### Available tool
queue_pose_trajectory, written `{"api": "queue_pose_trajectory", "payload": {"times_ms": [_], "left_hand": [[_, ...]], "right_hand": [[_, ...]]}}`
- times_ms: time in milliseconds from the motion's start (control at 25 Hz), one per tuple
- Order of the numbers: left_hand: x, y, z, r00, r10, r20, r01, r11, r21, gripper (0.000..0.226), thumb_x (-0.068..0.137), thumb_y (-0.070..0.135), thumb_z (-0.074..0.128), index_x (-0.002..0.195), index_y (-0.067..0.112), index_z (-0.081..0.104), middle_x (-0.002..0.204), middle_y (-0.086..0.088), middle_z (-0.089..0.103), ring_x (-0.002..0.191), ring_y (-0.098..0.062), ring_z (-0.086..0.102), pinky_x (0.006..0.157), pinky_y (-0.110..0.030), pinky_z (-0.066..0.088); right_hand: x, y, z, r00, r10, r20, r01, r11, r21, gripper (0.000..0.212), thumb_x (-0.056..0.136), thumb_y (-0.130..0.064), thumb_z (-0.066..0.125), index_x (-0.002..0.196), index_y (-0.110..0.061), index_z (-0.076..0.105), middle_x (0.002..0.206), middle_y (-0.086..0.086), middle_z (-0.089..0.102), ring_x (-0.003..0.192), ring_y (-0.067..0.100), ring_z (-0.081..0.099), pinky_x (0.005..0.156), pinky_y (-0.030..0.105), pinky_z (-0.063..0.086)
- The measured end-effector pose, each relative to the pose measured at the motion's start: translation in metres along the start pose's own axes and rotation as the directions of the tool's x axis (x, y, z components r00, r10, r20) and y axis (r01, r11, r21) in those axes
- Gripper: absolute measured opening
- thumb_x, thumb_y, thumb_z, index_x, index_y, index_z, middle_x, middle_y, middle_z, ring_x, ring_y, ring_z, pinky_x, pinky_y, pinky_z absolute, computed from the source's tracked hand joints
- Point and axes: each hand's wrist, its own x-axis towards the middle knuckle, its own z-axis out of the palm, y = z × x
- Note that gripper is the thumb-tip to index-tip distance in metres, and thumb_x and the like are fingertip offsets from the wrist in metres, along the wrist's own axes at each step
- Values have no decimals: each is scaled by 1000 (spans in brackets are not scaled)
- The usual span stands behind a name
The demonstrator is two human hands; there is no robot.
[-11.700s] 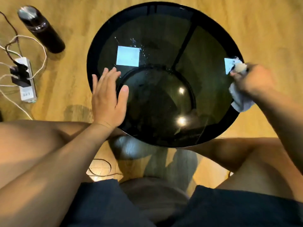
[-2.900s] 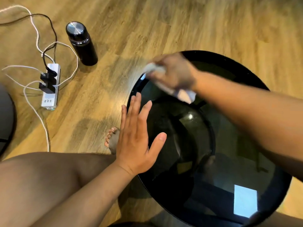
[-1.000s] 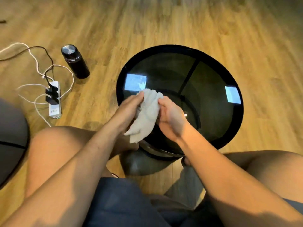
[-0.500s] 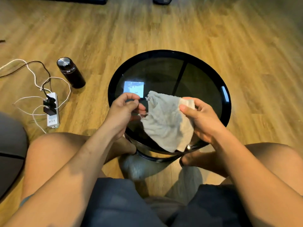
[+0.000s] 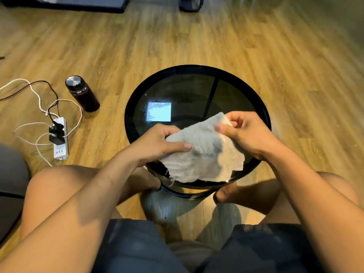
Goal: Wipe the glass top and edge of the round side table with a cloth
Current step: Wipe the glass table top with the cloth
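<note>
Holding the cloth [image 5: 204,152] spread between both hands, I have it raised over the near half of the round glass bench [image 5: 197,91], and I cannot tell whether its hanging lower edge touches the glass. My left hand [image 5: 157,142] is closed on the cloth's left side, thumb lying across the top of the fabric and fingers curled underneath. My right hand [image 5: 246,133] pinches the upper right corner, thumb pressed against the bent fingers with the corner bunched between them. The cloth is pale grey, worn, with a frayed lower edge and a darker smudge near its middle; it droops down toward the near rim of the bench.

The bench top is dark tinted glass inside a black rim, and a bright square reflection [image 5: 159,111] sits on its left part, just beyond my left hand. Through the glass I can make out the frame bars beneath.

On the wooden floor [image 5: 295,56] to the left of the bench stands a dark flask [image 5: 82,93] with a metal cap, upright and well apart from the rim. Further left lies a white power strip [image 5: 60,141] with black plugs in it and white and dark cables looping around. My bare knees flank the bench on either side, and dark shorts fill the bottom of the view.
</note>
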Motion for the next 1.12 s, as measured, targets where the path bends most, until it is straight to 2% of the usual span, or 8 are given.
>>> {"api": "queue_pose_trajectory", "payload": {"times_ms": [200,400,520,600,720,840,960,1120], "left_hand": [[3,5,26,961,-275,-37,235,878,-418,21,100,18,53,107,6,68,104,-13,74,97,-26,70,82,-34,57],[6,1,38,951,-308,-31,103,411,-906,44,96,40,51,108,0,65,92,-13,71,74,-21,69,62,-27,56],[-3,-16,33,916,-339,-217,64,655,-753,10,88,14,66,94,6,70,78,-7,73,72,-20,69,57,-24,55],[-9,-25,27,938,-280,-204,48,689,-723,20,88,7,65,108,4,68,91,-9,75,87,-24,72,70,-29,59],[-9,-30,17,980,-151,-132,18,721,-693,33,86,17,68,117,8,65,103,-8,74,97,-23,70,81,-34,57],[6,-32,10,929,-73,-363,38,994,-103,32,86,37,69,113,21,64,101,2,71,101,-22,66,82,-34,52],[19,-47,10,935,-2,-355,282,612,739,47,80,63,60,113,29,63,114,2,57,116,-23,44,98,-42,34],[31,-74,-15,878,144,-457,259,659,706,60,83,69,40,126,27,50,136,-2,41,135,-27,29,115,-55,14]], "right_hand": [[10,6,18,896,-294,-334,135,895,-425,11,92,-36,61,88,-27,63,76,-7,65,80,21,62,66,36,50],[-21,25,96,805,-588,-70,428,659,-618,26,89,-26,59,106,-9,71,106,9,71,102,23,63,96,39,50],[-29,33,98,778,-626,53,571,670,-474,24,85,-18,67,107,-10,74,115,8,70,112,23,60,101,39,47],[-18,24,73,863,-501,-57,445,810,-381,38,82,-30,72,119,-20,67,118,-1,66,113,17,57,99,34,45],[-2,15,38,981,-141,135,162,974,-159,53,79,-49,73,128,-33,56,123,-11,61,113,9,58,93,30,50],[11,30,40,976,-150,158,197,919,-342,39,84,-53,66,114,-28,62,104,-12,65,94,9,63,75,21,48],[20,61,58,981,-86,176,190,638,-746,42,88,-60,55,111,-25,61,118,0,56,115,23,51,86,37,45],[12,81,91,904,-416,101,323,508,-799,50,84,-53,60,125,-24,58,116,7,53,100,29,52,80,46,48]]}}
